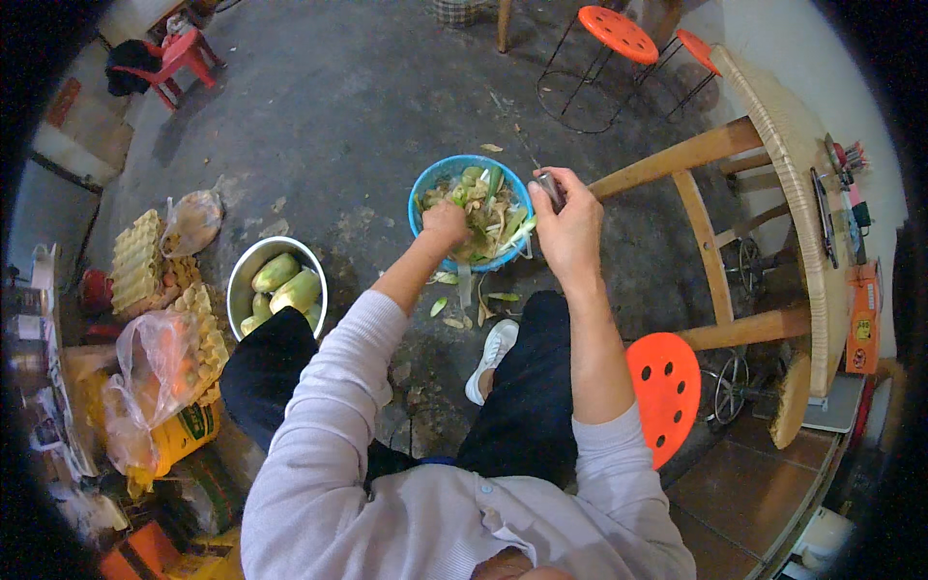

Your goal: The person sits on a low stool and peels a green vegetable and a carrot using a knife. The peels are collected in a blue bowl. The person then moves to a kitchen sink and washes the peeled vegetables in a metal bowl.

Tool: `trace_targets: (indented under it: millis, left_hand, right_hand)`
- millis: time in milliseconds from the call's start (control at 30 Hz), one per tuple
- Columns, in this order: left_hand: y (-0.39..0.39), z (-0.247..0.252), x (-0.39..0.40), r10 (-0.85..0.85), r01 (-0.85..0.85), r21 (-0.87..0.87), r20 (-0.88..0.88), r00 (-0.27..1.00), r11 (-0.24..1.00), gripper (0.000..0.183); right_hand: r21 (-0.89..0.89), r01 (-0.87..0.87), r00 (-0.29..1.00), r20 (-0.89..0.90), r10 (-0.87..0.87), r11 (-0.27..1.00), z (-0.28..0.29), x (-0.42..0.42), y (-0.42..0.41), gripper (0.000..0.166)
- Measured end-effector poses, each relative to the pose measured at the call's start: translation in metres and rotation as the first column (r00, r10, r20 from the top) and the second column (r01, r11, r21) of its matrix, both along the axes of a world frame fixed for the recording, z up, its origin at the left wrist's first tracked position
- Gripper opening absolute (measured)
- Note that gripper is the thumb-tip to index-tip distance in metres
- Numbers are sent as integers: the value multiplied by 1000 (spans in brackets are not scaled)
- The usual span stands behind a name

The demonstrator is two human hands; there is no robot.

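Observation:
My right hand (569, 225) grips the handle of a knife (549, 190). The thin blade points up and away, just past the far right side of a blue plastic basin (414, 206). Peels, leaves and other vegetable scraps (496, 214) fill the basin, which appears to have a clear bag in it. My left hand (444, 221) reaches into the basin's left side; its fingers are hidden in the scraps, so I cannot tell whether it holds anything. By my left knee, a steel bowl (230, 293) contains several pale green, oblong vegetables (276, 272).
Loose leaf pieces (438, 307) lie on the concrete floor below the basin. Egg trays (138, 250) and plastic bags (163, 355) crowd the left. An orange stool (667, 399) stands beside my right arm, near a wooden table (786, 181). More orange stools (618, 34) stand farther off.

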State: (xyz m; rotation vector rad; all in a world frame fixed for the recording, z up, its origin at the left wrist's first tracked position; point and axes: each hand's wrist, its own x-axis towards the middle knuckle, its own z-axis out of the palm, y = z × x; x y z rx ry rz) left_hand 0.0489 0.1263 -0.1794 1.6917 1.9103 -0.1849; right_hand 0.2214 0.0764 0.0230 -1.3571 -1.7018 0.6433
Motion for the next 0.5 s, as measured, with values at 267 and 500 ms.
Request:
trace_targets:
  millis: [267,500]
  left_hand:
    - [-89,-25,-23,342,-528,728,408,846,438,69]
    - [-66,-84,-20,675,-319,-794,608,-419,517,40]
  right_hand:
    - [9,58,998,7,-58,998,2,14,-4,22]
    - [11,-16,998,-64,17,1000,-2,-20,-20,22]
